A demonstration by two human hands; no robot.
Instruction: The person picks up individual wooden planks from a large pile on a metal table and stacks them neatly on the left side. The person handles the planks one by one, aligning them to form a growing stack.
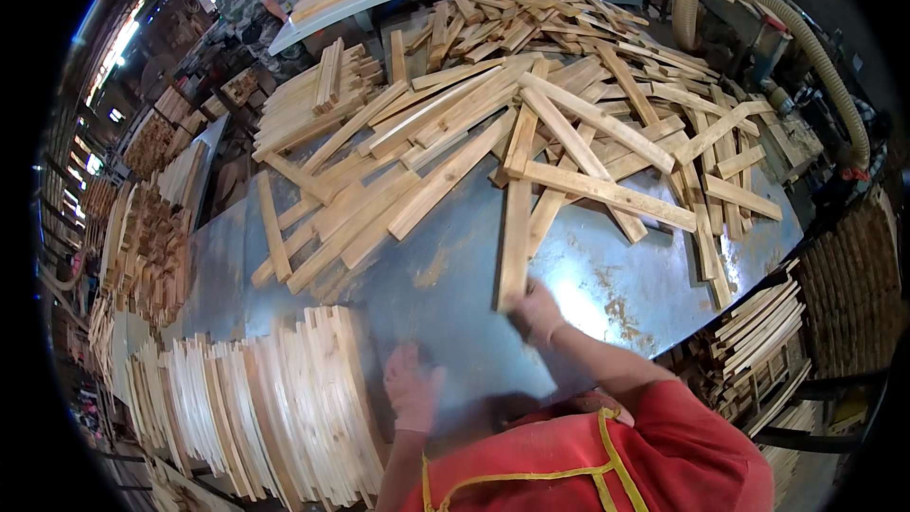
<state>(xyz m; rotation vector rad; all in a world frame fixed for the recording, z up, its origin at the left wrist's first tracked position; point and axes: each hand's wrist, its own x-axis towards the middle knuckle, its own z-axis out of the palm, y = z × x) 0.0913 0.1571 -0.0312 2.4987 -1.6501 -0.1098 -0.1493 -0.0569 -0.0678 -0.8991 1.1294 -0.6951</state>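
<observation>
My right hand [538, 313] is closed on the near end of a wooden board [513, 242]. That board points away from me, and its far part runs in among the heap of loose boards [559, 114]. My left hand [412, 389] is slightly blurred by motion and holds nothing that I can see. Its fingers are stretched out with the thumb apart, above the near part of the metal table [445, 322]. Just left of it stands a tight row of upright-edged pale boards [284, 398].
A neat stack of boards [313, 100] sits at the table's far left. More wood is piled left [147, 246] and right [758, 332] of the table. Ribbed hose [815, 33] hangs at the far right. A person in patterned clothing [248, 14] is at the far left.
</observation>
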